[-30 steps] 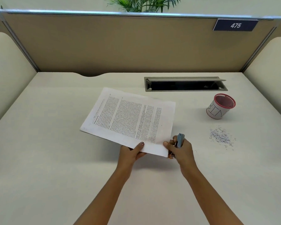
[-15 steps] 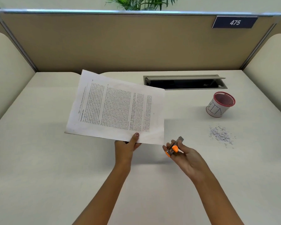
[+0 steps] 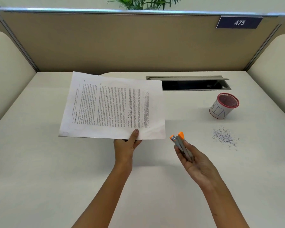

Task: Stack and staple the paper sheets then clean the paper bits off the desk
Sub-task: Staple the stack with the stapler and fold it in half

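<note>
My left hand pinches the near edge of the stacked printed paper sheets, thumb on top, and holds them above the desk, left of centre. To their right, my right hand holds a small grey stapler with orange ends, palm turned up, its orange tips pointing away from me. The stapler is clear of the sheets. A small heap of paper bits lies on the desk to the right of the stapler.
A red mesh cup wrapped in white paper marked BIN stands behind the bits. A grey cable slot with a raised lid opens in the desk at the back. Beige partition walls enclose the back and both sides.
My left hand lifted the sheets off the desk and carried them left. My right hand drew the stapler away from the sheets' corner and turned palm up.
</note>
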Demonstrator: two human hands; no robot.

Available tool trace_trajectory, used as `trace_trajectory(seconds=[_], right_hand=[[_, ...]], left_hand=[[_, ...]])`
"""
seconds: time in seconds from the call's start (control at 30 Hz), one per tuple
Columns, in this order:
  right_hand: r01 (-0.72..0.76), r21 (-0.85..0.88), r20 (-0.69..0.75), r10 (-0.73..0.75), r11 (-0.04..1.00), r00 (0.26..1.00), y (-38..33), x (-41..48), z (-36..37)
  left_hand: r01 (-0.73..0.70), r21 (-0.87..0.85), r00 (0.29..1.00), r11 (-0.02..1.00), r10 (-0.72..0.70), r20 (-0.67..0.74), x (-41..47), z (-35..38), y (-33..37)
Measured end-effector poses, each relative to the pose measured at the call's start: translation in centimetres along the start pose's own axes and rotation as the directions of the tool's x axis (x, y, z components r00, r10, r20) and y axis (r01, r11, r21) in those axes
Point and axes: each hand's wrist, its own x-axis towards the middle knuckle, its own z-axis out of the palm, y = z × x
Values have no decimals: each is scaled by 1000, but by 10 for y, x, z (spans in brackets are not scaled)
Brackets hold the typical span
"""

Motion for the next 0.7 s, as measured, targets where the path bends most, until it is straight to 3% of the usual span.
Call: trace_trajectory(seconds=[0.17, 0.4, 0.7], right_hand=[[-81, 50, 69, 77, 995, 995, -3, -7, 1], [-40, -9, 80, 41, 999, 996, 3, -3, 0], [15, -269, 281, 64, 963, 958, 5, 4, -4]], left_hand=[[1, -19, 1000, 1000, -1, 0, -1, 1, 3], [14, -22, 1000, 1000, -14, -1, -2, 1, 4], [7, -48, 1000, 999, -6, 4, -2, 2, 9]])
